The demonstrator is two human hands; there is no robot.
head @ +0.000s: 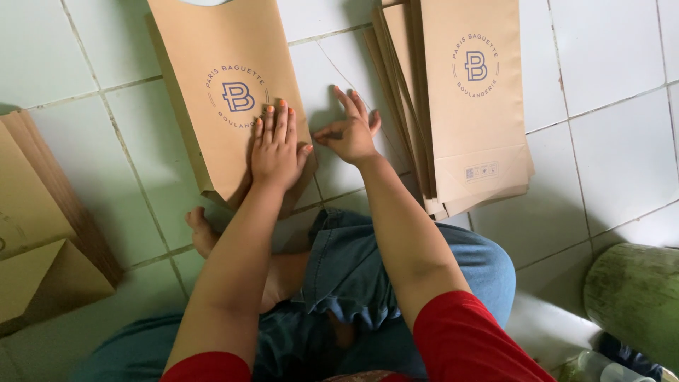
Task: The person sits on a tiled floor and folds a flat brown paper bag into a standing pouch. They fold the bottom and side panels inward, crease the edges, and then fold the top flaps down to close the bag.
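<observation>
**Paper bag lies flat under one palm, stack waits to the right**

Paper bag (pixel 226 106), tan kraft with a round blue emblem, lies flat on the pale tiled floor (pixel 622 141) at about eleven o'clock from the seated person's knees; the left hand (pixel 277 150) rests on its lower right part, fingers together and pressed flat, palm down; the right hand (pixel 350 131) sits just beside the bag's right edge at roughly one o'clock, on the bare tile, index finger stretched forward and the others loosely curled, holding nothing that I can see; a stack of folded bags (pixel 467 106) lies farther toward two o'clock, apart from that hand; another pile of brown bags (pixel 42 233) sits at nine o'clock.

The bag looks light and thin, stiff only along its creases, likely to slide on smooth tile and to crumple or tear if gripped hard; the safest hold is probably a pinch at an edge or corner, or a flat palm to pin it while the other hand lifts the side fold.
</observation>
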